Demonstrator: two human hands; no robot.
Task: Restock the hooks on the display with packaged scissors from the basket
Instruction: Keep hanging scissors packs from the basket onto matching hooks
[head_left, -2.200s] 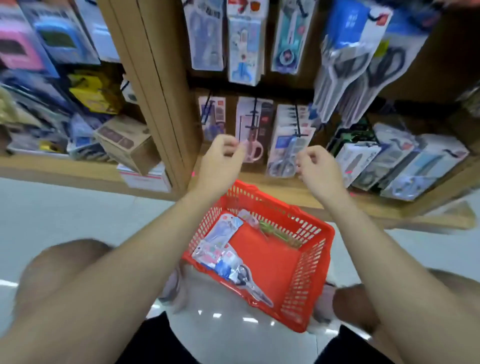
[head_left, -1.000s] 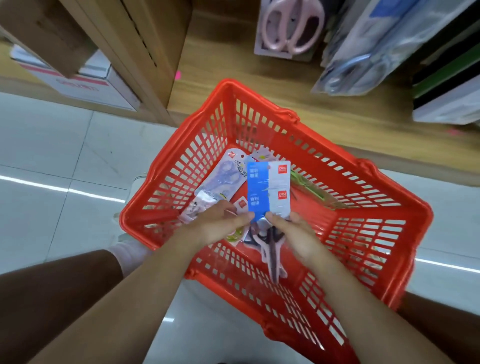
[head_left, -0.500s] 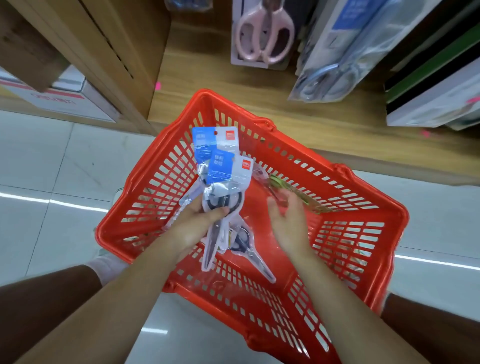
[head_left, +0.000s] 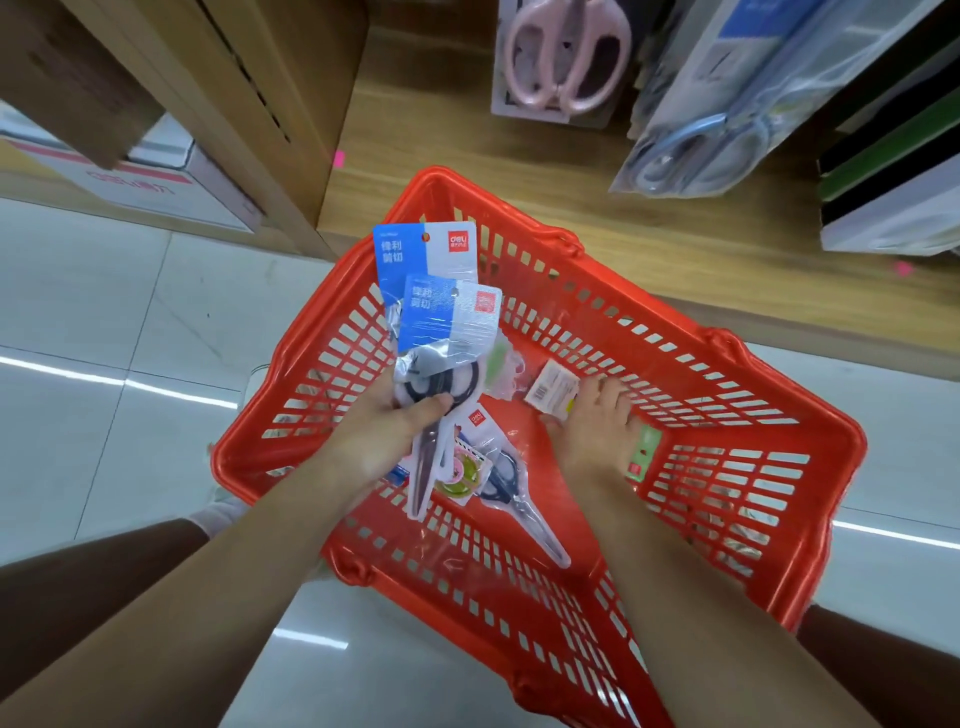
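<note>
A red plastic basket (head_left: 737, 525) stands on the floor in front of the wooden shelf. My left hand (head_left: 384, 431) is shut on two packaged scissors (head_left: 441, 317) with blue and white header cards, held over the basket's left side. My right hand (head_left: 597, 421) reaches down into the basket, fingers on a small pack with a barcode label (head_left: 551, 387). Another pack of dark-handled scissors (head_left: 514, 493) and a pack with a green and pink card (head_left: 465, 470) lie on the basket floor. Whether the right hand grips the pack is unclear.
The wooden shelf base (head_left: 597, 208) runs across the top. Pink scissors in a pack (head_left: 563, 57) and blue-handled packs (head_left: 717, 109) hang above it. Boxes (head_left: 893, 202) sit at the right, a white carton (head_left: 156, 182) at the left. My knees frame the basket.
The head dropped from the hooks to the basket. Both hands took packs from it; the left now holds two raised, and the right has reached further in to the barcode pack.
</note>
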